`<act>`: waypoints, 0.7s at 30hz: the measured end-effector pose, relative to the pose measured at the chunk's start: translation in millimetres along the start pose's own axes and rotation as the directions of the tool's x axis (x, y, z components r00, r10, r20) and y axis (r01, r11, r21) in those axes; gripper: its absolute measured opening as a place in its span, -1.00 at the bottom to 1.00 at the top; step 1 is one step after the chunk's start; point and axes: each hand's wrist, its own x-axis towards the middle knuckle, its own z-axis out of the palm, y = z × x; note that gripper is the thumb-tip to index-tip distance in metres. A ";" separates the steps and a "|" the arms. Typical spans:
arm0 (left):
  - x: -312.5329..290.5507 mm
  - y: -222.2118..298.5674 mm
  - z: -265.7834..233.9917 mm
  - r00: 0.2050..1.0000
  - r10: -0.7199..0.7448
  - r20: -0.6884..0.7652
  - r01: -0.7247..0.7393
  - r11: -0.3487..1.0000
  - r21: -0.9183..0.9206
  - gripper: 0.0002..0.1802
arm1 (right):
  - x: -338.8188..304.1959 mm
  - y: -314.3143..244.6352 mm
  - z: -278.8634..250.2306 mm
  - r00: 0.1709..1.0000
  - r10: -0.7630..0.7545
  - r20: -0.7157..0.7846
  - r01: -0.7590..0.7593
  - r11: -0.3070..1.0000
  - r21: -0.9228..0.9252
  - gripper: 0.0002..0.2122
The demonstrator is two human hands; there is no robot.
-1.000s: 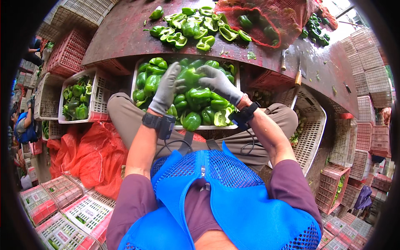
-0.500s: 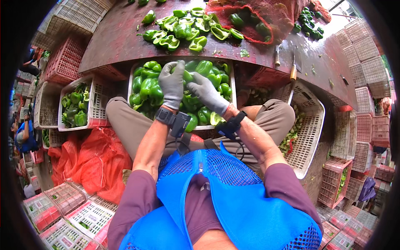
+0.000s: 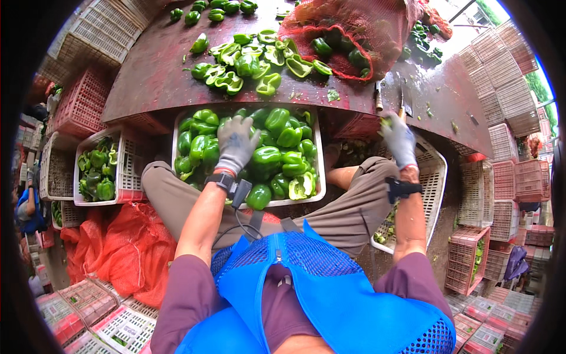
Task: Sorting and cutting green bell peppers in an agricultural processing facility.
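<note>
Between my knees a white crate (image 3: 322,171) is heaped with green bell peppers (image 3: 266,160). My left hand (image 3: 236,143), in a grey glove, lies over the peppers with its fingers spread; whatever is beneath the palm is hidden. My right hand (image 3: 399,141), gloved too, is off to the right beyond my knee, near the table edge and above a tilted white crate (image 3: 435,177). Motion smears its fingers, and a pale green bit shows at their tips. Just past them lies a knife (image 3: 405,100) on the table.
Cut pepper halves (image 3: 250,62) and a red mesh sack (image 3: 348,35) of peppers lie on the dark table (image 3: 153,82). Another pepper crate (image 3: 97,171) stands at left, above red netting (image 3: 127,251). Stacked crates (image 3: 501,71) line the right.
My hands have parted. The right swung from the pepper crate out to the right, and the left settled onto the peppers. The green pepper they held together no longer shows between them.
</note>
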 end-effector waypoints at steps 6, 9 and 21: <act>-10.8 -8.8 31.2 0.996 -0.030 0.084 0.034 0.999 -0.038 -0.22 | 27.6 16.2 17.5 0.957 -0.222 0.185 0.274 0.901 -0.336 -0.34; -32.3 -21.1 33.2 0.991 -0.020 0.133 0.022 1.000 -0.020 -0.20 | 74.5 -136.9 76.0 0.744 -0.662 -0.096 0.650 0.749 -0.125 -0.41; -52.8 -40.7 22.6 0.963 -0.024 0.269 0.040 0.998 -0.056 -0.13 | 106.5 -288.0 223.6 0.706 -0.687 0.175 0.683 0.725 0.090 -0.57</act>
